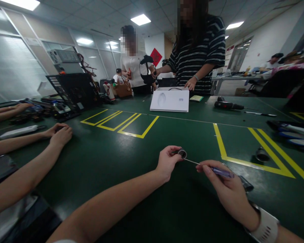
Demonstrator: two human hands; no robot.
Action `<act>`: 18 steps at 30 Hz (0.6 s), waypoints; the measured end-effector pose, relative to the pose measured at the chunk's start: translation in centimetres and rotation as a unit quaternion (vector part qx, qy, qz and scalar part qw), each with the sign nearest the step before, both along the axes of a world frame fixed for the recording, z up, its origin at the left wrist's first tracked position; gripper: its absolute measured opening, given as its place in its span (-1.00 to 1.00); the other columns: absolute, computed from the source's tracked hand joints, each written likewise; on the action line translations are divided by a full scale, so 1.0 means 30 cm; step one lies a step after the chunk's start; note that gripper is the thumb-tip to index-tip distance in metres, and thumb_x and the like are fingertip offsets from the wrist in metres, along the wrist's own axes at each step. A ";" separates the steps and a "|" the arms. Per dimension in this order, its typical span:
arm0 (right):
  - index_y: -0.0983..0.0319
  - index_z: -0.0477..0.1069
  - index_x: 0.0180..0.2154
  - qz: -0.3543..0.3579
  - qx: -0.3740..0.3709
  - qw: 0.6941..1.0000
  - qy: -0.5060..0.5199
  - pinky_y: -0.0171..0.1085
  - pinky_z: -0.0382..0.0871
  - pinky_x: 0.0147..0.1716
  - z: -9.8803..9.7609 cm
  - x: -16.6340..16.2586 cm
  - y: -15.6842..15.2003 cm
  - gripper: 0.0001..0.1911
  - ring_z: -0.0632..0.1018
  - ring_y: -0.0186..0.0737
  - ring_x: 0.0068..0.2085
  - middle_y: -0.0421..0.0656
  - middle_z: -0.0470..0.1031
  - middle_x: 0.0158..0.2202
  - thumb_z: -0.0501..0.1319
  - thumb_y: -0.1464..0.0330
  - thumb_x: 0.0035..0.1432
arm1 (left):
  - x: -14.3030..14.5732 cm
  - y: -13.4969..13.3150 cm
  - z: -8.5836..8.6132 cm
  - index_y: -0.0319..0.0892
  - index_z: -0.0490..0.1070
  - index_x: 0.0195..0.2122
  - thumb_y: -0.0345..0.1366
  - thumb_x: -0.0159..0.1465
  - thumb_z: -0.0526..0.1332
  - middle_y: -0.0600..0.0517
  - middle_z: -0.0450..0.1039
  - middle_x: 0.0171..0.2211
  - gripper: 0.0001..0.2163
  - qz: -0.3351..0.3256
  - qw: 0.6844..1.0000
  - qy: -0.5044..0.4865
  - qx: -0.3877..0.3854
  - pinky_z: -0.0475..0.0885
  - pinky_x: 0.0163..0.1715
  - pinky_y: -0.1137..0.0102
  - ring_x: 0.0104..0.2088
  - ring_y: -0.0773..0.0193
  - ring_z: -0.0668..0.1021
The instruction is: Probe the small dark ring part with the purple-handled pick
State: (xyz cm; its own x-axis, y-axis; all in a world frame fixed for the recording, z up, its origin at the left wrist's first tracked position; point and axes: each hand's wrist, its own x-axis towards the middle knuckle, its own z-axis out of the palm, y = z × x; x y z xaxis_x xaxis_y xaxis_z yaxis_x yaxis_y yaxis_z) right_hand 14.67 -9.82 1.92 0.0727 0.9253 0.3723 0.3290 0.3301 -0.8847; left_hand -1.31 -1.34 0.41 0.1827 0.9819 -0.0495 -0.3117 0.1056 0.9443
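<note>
Above the green table, my left hand (pixel 168 161) is closed, thumb and fingers pinching a small dark round part with a hollow end (pixel 182 153). My right hand (pixel 224 187) grips a screwdriver (pixel 221 172) by its clear purple handle. Its thin shaft points left, and the tip meets the rim or opening of the round part; exactly where is too small to tell. Beside my right hand, partly hidden by it, lies a dark shiny cylindrical piece (pixel 246 184). A similar dark hollow part (pixel 262 154) rests inside the yellow-taped area to the right.
Yellow tape (pixel 131 134) marks boxes on the table. A co-worker's hands (pixel 60 133) rest at left. Across the table, a person in stripes touches a white box (pixel 169 100). A power drill (pixel 229 105), pen (pixel 260 114) and blue-and-white tools (pixel 296 135) lie at right.
</note>
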 end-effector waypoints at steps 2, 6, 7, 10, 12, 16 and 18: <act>0.15 0.48 -0.24 -0.010 0.007 1.000 -0.015 -0.17 0.47 -0.28 0.001 0.001 0.002 -0.82 0.58 -0.12 -0.26 -0.13 0.58 -0.30 0.17 0.25 0.17 | -0.002 -0.003 0.001 -0.24 0.45 -0.30 -0.63 0.09 0.23 -0.03 0.52 -0.25 -0.79 -0.010 1.000 0.005 0.008 0.53 -0.20 0.29 -0.24 0.27 0.56; 0.15 0.50 -0.21 0.002 0.019 0.999 -0.047 -0.17 0.49 -0.28 0.001 -0.006 0.008 -0.82 0.58 -0.12 -0.25 -0.12 0.58 -0.27 0.17 0.29 0.17 | 0.002 -0.013 0.009 -0.26 0.48 -0.28 -0.62 0.08 0.23 -0.03 0.54 -0.27 -0.79 -0.023 0.999 0.018 0.026 0.53 -0.22 0.33 -0.28 0.29 0.57; 0.15 0.50 -0.20 0.005 0.027 0.998 -0.054 -0.17 0.50 -0.27 0.000 -0.007 0.009 -0.82 0.58 -0.12 -0.24 -0.12 0.58 -0.26 0.17 0.30 0.18 | 0.004 -0.016 0.010 -0.27 0.49 -0.27 -0.61 0.08 0.23 -0.03 0.54 -0.28 -0.79 -0.024 0.999 0.020 0.031 0.52 -0.22 0.33 -0.29 0.30 0.57; 0.16 0.48 -0.17 0.012 0.049 0.996 -0.080 -0.16 0.51 -0.25 -0.008 -0.007 0.012 -0.81 0.59 -0.12 -0.21 -0.11 0.58 -0.23 0.15 0.31 0.19 | 0.010 -0.023 0.009 -0.28 0.51 -0.25 -0.57 0.08 0.25 -0.03 0.55 -0.33 -0.79 -0.030 0.998 0.027 0.051 0.52 -0.24 0.34 -0.32 0.30 0.58; 0.16 0.47 -0.16 0.015 0.056 0.994 -0.095 -0.17 0.51 -0.24 -0.015 -0.004 0.012 -0.80 0.59 -0.13 -0.20 -0.11 0.58 -0.22 0.14 0.32 0.20 | 0.011 -0.025 0.005 -0.27 0.52 -0.25 -0.54 0.08 0.26 -0.02 0.56 -0.34 -0.79 -0.033 0.997 0.031 0.065 0.52 -0.25 0.34 -0.33 0.29 0.58; 0.16 0.46 -0.15 0.013 0.065 0.991 -0.114 -0.17 0.52 -0.22 -0.023 0.001 0.008 -0.81 0.59 -0.13 -0.18 -0.10 0.57 -0.20 0.14 0.34 0.20 | 0.008 -0.025 0.000 -0.27 0.52 -0.23 -0.53 0.08 0.26 -0.02 0.56 -0.33 -0.78 -0.038 0.996 0.036 0.072 0.51 -0.24 0.35 -0.33 0.30 0.58; 0.15 0.45 -0.14 0.018 0.075 0.989 -0.126 -0.16 0.52 -0.21 -0.023 0.003 0.005 -0.80 0.59 -0.12 -0.17 -0.10 0.57 -0.19 0.14 0.36 0.20 | 0.006 -0.023 -0.001 -0.26 0.52 -0.22 -0.53 0.08 0.26 -0.02 0.56 -0.33 -0.78 -0.040 0.996 0.042 0.074 0.51 -0.23 0.35 -0.32 0.31 0.58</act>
State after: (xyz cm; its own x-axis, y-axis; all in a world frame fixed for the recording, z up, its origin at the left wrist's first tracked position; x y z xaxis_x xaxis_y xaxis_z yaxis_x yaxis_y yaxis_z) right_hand 14.76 -9.66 1.22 -0.0709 0.8581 0.5086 0.5184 0.4673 -0.7162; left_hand -1.13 -2.03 0.37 0.2626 0.9620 0.0754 -0.2267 -0.0144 0.9739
